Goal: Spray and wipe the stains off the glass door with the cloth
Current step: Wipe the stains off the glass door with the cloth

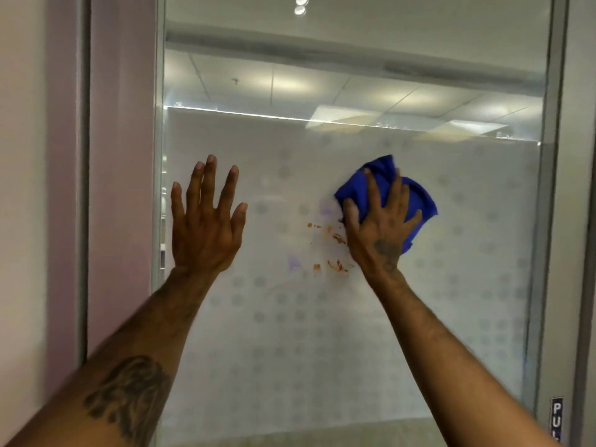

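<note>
The glass door (pixel 322 350) fills the view, frosted with a dot pattern over its lower part and see-through above. Orange-brown stains (pixel 337 238) streak the frosted glass at the centre, with more smears (pixel 335 266) just below and faint purple marks (pixel 293 262) to the left. My right hand (pixel 379 227) presses a bunched blue cloth (pixel 416 201) flat against the glass, right beside the upper stains. My left hand (pixel 206 221) is raised with fingers spread near the door's left edge, holding nothing. No spray bottle is in view.
A metal door frame (pixel 553 221) runs down the right side with a black "PULL" label (pixel 556 417) low on it. Left of the door stands another frame post (pixel 82 188) and a pinkish wall (pixel 22 188). Ceiling lights show through the upper glass.
</note>
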{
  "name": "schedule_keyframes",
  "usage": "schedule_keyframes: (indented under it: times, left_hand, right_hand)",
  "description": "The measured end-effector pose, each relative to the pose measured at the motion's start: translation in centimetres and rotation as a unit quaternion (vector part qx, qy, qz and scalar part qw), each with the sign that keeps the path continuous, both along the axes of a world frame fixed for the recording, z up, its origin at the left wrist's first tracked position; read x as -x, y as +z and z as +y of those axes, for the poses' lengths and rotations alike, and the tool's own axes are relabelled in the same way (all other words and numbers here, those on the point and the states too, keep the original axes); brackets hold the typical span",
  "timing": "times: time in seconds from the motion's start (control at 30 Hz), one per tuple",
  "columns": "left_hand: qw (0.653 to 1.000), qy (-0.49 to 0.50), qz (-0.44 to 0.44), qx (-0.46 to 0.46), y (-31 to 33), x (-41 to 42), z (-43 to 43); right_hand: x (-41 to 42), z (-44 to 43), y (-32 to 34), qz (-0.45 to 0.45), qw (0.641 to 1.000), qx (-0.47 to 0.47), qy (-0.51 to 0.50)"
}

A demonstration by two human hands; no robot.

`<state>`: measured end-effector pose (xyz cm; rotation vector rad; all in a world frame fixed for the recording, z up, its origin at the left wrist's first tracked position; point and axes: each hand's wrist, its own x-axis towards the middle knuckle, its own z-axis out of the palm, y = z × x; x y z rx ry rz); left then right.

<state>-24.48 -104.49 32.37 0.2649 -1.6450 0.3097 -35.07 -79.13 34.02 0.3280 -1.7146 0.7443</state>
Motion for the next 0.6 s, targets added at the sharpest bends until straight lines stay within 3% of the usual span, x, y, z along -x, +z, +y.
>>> schedule_keyframes:
  times: [0.13,0.2,0.27,0.33,0.4,0.43,0.5,0.6]
  left_hand:
    - [1.0,-0.008,0.005,0.004,-0.1,0.2,-0.3]
    - [1.0,-0.006,0.009,0.007,-0.1,0.3,-0.4]
    - [1.0,-0.008,0.01,0.008,-0.1,0.5,-0.5]
    - [1.0,-0.01,0.01,0.009,-0.1,0.5,-0.6]
    - [1.0,-0.012,0.013,0.009,0.0,0.6,-0.6]
    - [1.0,-0.011,0.014,0.009,-0.1,0.6,-0.6]
    - [1.0,-0.011,0.015,0.011,-0.1,0.6,-0.5]
    - [1.0,-0.014,0.006,0.011,-0.1,0.4,-0.6]
  right_hand:
    - [0.2,0.7,-4.9,0.11,0.98,-0.165,-0.028]
    - [0.7,2.6,-6.0,0.123,0.975,-0.183,-0.033]
    - [0.7,3.6,-5.3,0.084,0.989,-0.117,-0.023]
    - [0.0,2.9,-3.3,0.016,1.0,0.016,0.01]
    - [-0.8,1.3,-0.7,-0.03,0.989,0.131,0.056]
    - [-1.3,0.3,0.3,-0.034,0.986,0.144,0.074]
    - [-2.1,-1.8,1.3,-0.014,0.992,0.085,0.09]
    - [-3.5,-4.2,-0.4,0.068,0.991,-0.087,0.078]
